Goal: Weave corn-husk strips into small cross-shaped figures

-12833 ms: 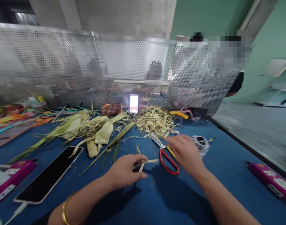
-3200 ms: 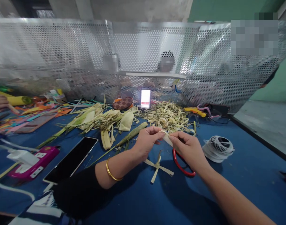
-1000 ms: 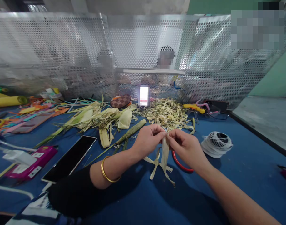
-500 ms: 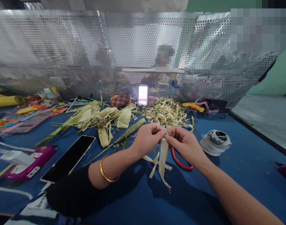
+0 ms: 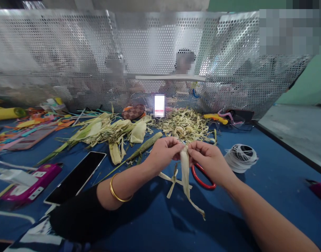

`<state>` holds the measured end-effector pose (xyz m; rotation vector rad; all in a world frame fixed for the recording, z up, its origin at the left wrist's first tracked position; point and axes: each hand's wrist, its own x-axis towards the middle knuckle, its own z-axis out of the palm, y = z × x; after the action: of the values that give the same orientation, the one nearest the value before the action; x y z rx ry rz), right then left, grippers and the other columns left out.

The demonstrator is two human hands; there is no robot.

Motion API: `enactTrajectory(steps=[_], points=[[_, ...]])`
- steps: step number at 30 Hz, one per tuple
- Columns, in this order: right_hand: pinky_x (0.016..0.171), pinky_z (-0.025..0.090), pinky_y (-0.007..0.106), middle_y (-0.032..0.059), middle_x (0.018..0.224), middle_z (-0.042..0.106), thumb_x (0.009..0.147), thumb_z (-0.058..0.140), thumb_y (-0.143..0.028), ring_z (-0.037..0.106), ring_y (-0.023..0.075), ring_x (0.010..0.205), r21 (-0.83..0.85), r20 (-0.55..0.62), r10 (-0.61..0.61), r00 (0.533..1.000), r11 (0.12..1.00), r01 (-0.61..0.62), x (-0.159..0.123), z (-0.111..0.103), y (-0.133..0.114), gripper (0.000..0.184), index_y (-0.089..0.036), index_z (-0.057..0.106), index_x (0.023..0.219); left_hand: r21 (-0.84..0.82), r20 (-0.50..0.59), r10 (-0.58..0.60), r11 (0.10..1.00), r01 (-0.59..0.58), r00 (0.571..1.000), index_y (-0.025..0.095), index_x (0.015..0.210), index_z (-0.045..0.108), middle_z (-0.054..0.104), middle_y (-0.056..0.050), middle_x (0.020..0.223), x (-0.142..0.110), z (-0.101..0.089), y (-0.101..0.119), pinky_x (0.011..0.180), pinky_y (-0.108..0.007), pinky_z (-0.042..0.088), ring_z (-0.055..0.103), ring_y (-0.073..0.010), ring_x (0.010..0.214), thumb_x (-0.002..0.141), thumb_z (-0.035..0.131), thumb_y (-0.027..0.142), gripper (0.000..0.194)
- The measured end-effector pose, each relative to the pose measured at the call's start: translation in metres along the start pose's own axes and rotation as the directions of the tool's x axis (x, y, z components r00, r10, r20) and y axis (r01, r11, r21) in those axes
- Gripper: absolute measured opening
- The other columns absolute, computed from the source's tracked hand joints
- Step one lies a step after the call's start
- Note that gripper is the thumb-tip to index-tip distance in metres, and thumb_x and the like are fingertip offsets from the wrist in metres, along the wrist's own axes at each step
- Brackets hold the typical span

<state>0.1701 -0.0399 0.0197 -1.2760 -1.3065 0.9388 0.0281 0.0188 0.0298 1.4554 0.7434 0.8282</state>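
Observation:
A pale strip of dried corn husk (image 5: 185, 171) hangs above the blue table from the fingertips of both hands. My left hand (image 5: 164, 154), with a gold bangle on its forearm, pinches the top of the strip. Opposite it, my right hand (image 5: 206, 157) is closed in a pinch at the strip's upper edge. Below on the table lies a knotted husk piece (image 5: 173, 179) with several loose ends. Red-handled scissors (image 5: 204, 177) rest under my right hand, their blades hidden. A spool of white string (image 5: 241, 158) stands to the right.
Behind the hands lie a heap of husk shreds (image 5: 192, 122) and larger husk leaves (image 5: 108, 129). At left are a black-screened phone (image 5: 77, 176) and a magenta power strip (image 5: 35, 182). A perforated metal screen (image 5: 155, 42) closes the back, with people behind it.
The husk strip's lower end has swung right and turned to show a broader face. Both hands remain close together at its top. The view has shifted slightly.

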Motion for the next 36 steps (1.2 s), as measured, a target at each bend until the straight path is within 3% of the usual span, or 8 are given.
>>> enactTrajectory(steps=[4, 11, 16, 22, 28, 36], points=[[0.056, 0.051, 0.027, -0.0018, 0.058, 0.06, 0.071, 0.067, -0.04, 0.058, 0.0125, 0.055, 0.144, 0.036, 0.055, 0.998, 0.988, -0.06, 0.0009, 0.0019, 0.001, 0.024, -0.019, 0.057, 0.071, -0.005, -0.013, -0.001, 1.0, 0.0, 1.0, 0.014, 0.062, 0.055, 0.054, 0.004, 0.055, -0.0015, 0.0021, 0.0011, 0.053, -0.019, 0.043, 0.05, -0.0063, 0.051, 0.076, 0.06, 0.019, 0.016], [0.05, 0.045, 0.023, -0.0037, 0.054, 0.057, 0.073, 0.069, -0.041, 0.054, 0.0105, 0.051, -0.036, 0.022, -0.056, 0.998, 0.998, 0.057, 0.0009, 0.0015, 0.0067, 0.028, -0.019, 0.053, 0.064, 0.067, -0.008, 0.068, 0.995, -0.067, 0.998, 0.014, 0.06, 0.055, 0.052, 0.005, 0.054, -0.0022, 0.0033, -0.0009, 0.052, -0.019, 0.042, 0.049, -0.0062, 0.052, 0.075, 0.061, 0.018, 0.016], [0.056, 0.053, 0.027, -0.0022, 0.057, 0.059, 0.071, 0.069, -0.046, 0.059, 0.0126, 0.054, -0.019, -0.008, 0.002, 1.0, 1.0, -0.002, -0.0006, -0.0001, 0.0019, 0.03, -0.018, 0.058, 0.068, 0.047, -0.041, 0.059, 0.997, -0.057, 0.997, 0.014, 0.063, 0.055, 0.054, 0.004, 0.055, -0.0022, 0.0032, -0.0006, 0.054, -0.019, 0.044, 0.051, -0.0068, 0.052, 0.076, 0.06, 0.017, 0.015], [0.057, 0.053, 0.028, 0.0, 0.061, 0.063, 0.07, 0.068, -0.048, 0.059, 0.0134, 0.055, 0.013, -0.086, 0.009, 0.996, 1.0, -0.008, -0.0015, 0.0034, 0.0007, 0.031, -0.018, 0.061, 0.07, 0.06, -0.073, 0.068, 0.996, -0.063, 0.995, 0.014, 0.065, 0.054, 0.054, 0.004, 0.055, -0.0008, 0.0034, -0.001, 0.053, -0.02, 0.043, 0.05, -0.0066, 0.051, 0.077, 0.059, 0.016, 0.013], [0.048, 0.045, 0.023, -0.0021, 0.053, 0.058, 0.069, 0.07, -0.047, 0.053, 0.0104, 0.048, 0.042, -0.148, -0.008, 0.989, 0.999, 0.014, -0.001, 0.0072, 0.0017, 0.032, -0.017, 0.059, 0.068, 0.069, -0.063, 0.059, 0.996, -0.055, 0.996, 0.015, 0.067, 0.053, 0.054, 0.004, 0.056, -0.0019, 0.0035, -0.0016, 0.054, -0.02, 0.044, 0.05, -0.0071, 0.051, 0.079, 0.057, 0.019, 0.013], [0.046, 0.036, 0.022, -0.004, 0.049, 0.053, 0.071, 0.069, -0.04, 0.046, 0.0093, 0.046, -0.009, -0.129, -0.037, 0.991, 0.999, 0.037, -0.0015, 0.0061, 0.0057, 0.026, -0.018, 0.056, 0.065, 0.109, 0.001, 0.087, 0.99, -0.086, 0.996, 0.015, 0.065, 0.055, 0.054, 0.003, 0.058, -0.0011, 0.001, -0.003, 0.054, -0.021, 0.043, 0.052, -0.008, 0.054, 0.076, 0.061, 0.025, 0.016]])
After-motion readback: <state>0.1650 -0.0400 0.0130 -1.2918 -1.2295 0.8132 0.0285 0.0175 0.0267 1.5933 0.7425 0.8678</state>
